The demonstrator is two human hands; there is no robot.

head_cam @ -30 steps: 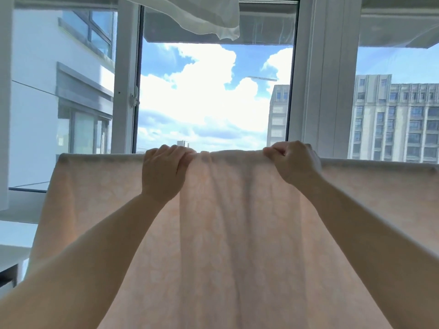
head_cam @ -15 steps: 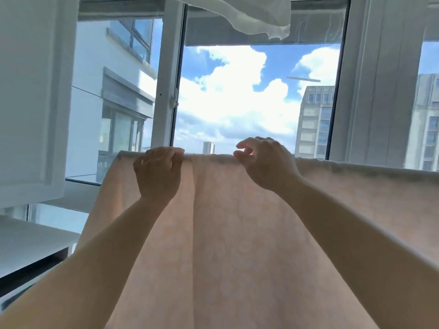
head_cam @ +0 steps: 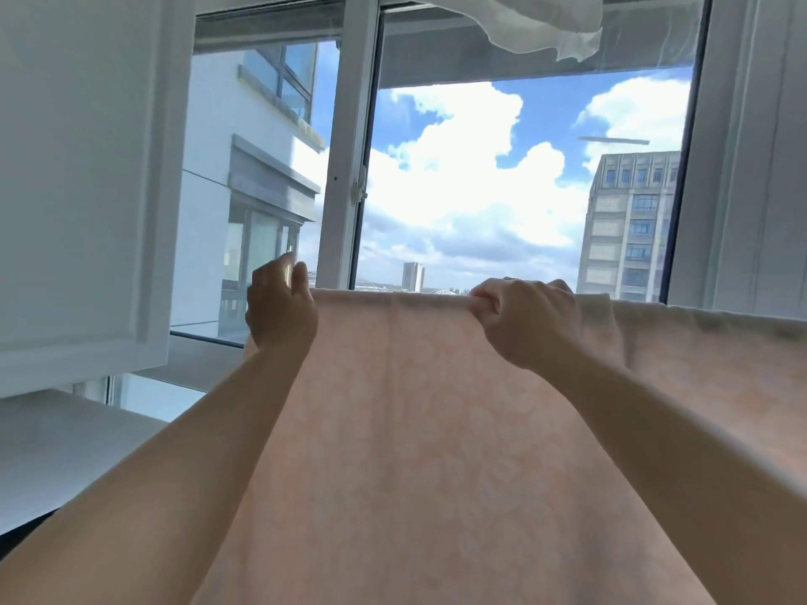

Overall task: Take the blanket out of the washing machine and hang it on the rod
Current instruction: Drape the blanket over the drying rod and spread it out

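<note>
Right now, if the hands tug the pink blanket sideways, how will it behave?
The blanket probably moves floppily: it drapes in soft folds. Likely light, since daylight glows through it. It bunches at the right hand, so expect wrinkling rather than an even slide.

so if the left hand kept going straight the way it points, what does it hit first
Probably the window pane. The left hand, at the blanket's left end, points up and forward toward the glass; nothing shows between, though depth is unclear.

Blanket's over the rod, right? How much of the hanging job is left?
Done: the pale pink blanket is out of the machine and draped, top fold level before the window; the rod itself is hidden. In hand: left hand at its left edge, right hand gripping the fold. Left: spread, release.
</note>
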